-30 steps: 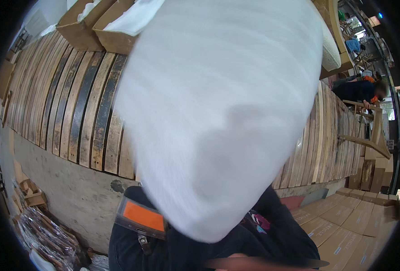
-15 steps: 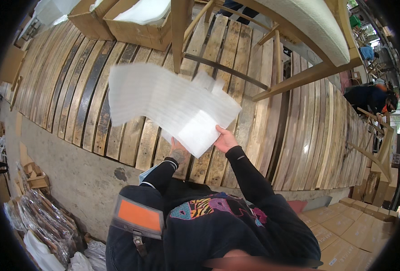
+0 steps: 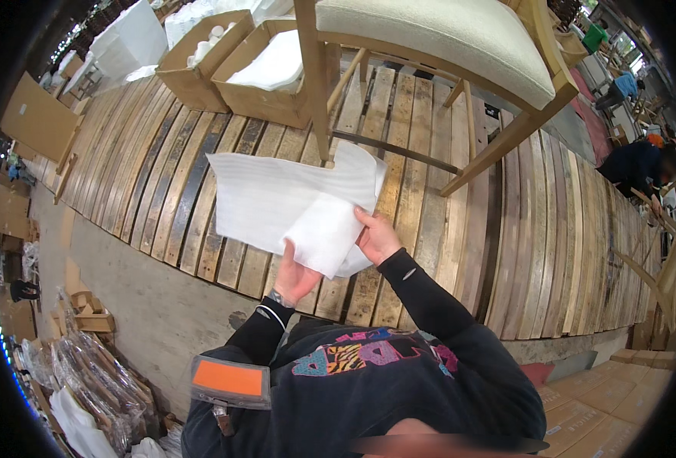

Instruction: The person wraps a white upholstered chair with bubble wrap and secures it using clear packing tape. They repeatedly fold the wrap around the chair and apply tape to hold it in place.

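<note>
A white foam sheet (image 3: pixel 258 195), thin and faintly ribbed, spreads out ahead of me above the slatted wooden platform, with a folded part near my hands. My right hand (image 3: pixel 378 238) pinches its right side, thumb on top and fingers partly hidden by the foam. At the near edge, my left hand (image 3: pixel 298 276) grips the sheet with the thumb up; its other fingers are mostly behind the foam. Just beyond the sheet stands a wooden chair (image 3: pixel 395 156) with a cream padded seat (image 3: pixel 437 38), its front leg close to the foam's far edge.
Slatted platform (image 3: pixel 223 263) runs left to right under everything. Two cardboard boxes, one with white sheets (image 3: pixel 269 103) and one with white pieces (image 3: pixel 189 80), stand far left. A co-worker (image 3: pixel 635 168) bends over at the right. Flat cartons (image 3: pixel 597 404) lie lower right; plastic-wrapped pieces (image 3: pixel 98 374) lower left.
My left hand has come out from under the foam, its thumb now showing on top. The sheet has shifted, and its far right part curls up near the chair leg. My view has tilted up.
</note>
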The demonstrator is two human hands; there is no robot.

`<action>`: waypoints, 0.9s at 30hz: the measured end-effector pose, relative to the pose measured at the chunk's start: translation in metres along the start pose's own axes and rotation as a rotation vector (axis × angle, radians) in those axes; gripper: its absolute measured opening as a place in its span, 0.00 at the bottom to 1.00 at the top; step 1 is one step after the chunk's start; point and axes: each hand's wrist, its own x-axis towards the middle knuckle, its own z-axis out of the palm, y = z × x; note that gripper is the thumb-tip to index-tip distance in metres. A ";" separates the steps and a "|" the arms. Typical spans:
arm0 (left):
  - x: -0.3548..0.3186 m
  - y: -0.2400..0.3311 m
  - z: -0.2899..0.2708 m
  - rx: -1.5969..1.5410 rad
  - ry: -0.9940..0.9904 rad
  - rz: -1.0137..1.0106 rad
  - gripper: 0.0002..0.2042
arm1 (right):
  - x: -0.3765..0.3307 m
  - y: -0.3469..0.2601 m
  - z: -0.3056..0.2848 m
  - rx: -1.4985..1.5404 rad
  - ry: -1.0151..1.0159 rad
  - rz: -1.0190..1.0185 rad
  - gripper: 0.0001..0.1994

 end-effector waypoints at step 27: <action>-0.059 0.195 -0.025 0.874 0.571 0.391 0.21 | 0.111 -0.003 0.092 -1.154 -0.136 -0.083 0.16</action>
